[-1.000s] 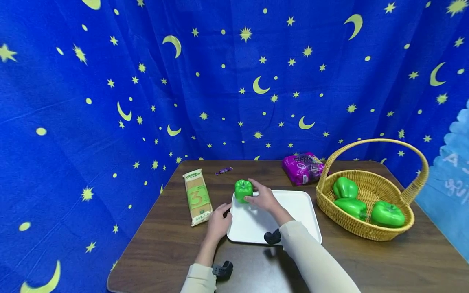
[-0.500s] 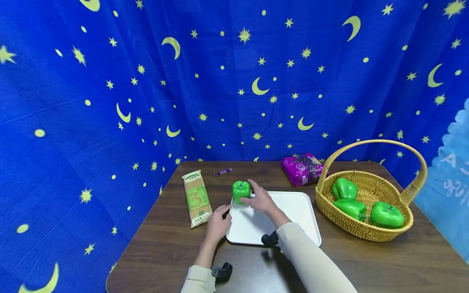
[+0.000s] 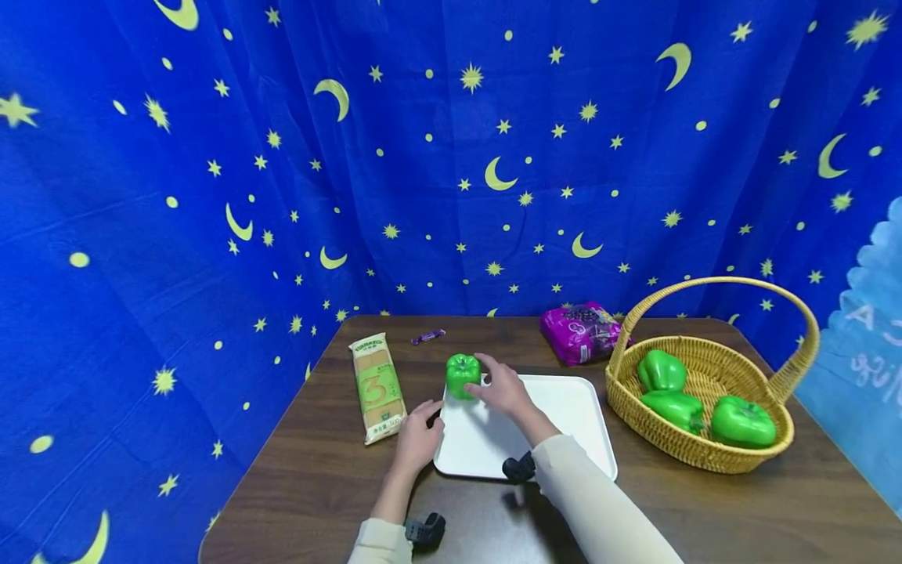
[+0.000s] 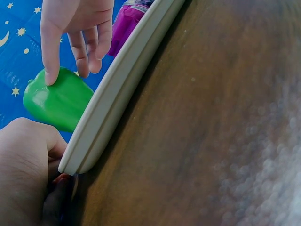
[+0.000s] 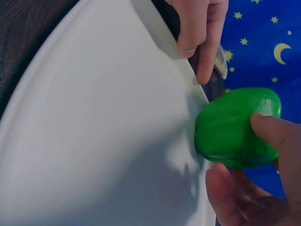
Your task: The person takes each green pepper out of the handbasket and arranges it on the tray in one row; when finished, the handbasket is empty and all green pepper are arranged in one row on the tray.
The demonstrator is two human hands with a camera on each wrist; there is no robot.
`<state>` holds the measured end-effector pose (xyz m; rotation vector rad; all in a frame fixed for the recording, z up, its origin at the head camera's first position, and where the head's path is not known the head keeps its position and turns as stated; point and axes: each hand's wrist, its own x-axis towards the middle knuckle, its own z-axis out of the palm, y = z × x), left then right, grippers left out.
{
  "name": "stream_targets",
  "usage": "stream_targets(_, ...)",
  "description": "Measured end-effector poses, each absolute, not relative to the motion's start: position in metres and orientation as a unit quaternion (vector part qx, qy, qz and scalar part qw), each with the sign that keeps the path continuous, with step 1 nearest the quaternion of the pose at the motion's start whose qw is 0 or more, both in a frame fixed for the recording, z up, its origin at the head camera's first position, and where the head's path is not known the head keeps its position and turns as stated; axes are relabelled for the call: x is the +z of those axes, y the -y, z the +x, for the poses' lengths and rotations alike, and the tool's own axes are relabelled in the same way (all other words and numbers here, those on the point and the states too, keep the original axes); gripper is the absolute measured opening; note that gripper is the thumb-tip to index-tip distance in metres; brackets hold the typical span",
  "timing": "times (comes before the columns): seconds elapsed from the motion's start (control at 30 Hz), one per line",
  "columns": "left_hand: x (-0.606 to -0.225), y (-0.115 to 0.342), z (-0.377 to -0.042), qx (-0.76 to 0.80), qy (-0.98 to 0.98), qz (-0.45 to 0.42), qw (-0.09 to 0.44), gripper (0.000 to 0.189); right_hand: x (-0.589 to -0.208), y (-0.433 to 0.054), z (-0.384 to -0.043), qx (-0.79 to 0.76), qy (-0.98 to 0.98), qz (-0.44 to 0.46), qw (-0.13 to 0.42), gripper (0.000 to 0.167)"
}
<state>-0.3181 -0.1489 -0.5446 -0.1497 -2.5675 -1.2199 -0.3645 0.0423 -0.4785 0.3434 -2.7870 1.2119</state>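
Observation:
A green bell pepper [image 3: 463,377] stands at the far left corner of a white tray [image 3: 564,446]. My right hand [image 3: 504,390] holds it from the right. In the right wrist view, the thumb [image 5: 273,129] presses on the pepper's side, with the other fingers below it. My left hand [image 3: 419,440] touches the tray's left edge. Its index finger and thumb lie against the rim in the right wrist view; the left wrist view hides part of its fingers behind the tray corner.
Right of the tray, a wicker basket [image 3: 705,462] contains three green bell peppers [image 3: 743,421]. Left lies a packet of noodles [image 3: 377,386]. A purple-wrapped candy [image 3: 427,337] and a purple package [image 3: 579,332] lie at the back, before a blue curtain [image 3: 423,157].
The pepper and right hand have shifted very slightly left. The left hand stays at the tray edge. The head view has tilted up a little, so everything sits lower.

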Motion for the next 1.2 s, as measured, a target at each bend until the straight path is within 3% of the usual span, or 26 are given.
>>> stream_targets(0.37, -0.5479, 0.1516, -0.3163, -0.412, 0.892, -0.066, 0.171, 0.035, -0.4816, -0.0418, -0.3648, 0.425, 0.894, 0.142, 0.017, 0.070)
stream_targets(0.87, -0.5458, 0.1504, -0.3141, -0.427, 0.889, -0.053, 0.157, 0.034, -0.4847, -0.0440, -0.3658, 0.355, 0.923, 0.144, 0.021, 0.075)
stream_targets(1.2, -0.5422, 0.1494, -0.3169, -0.429, 0.891, -0.044, 0.145, 0.035, -0.4831, -0.0489, -0.3688, 0.373, 0.914, 0.155, 0.043, 0.062)
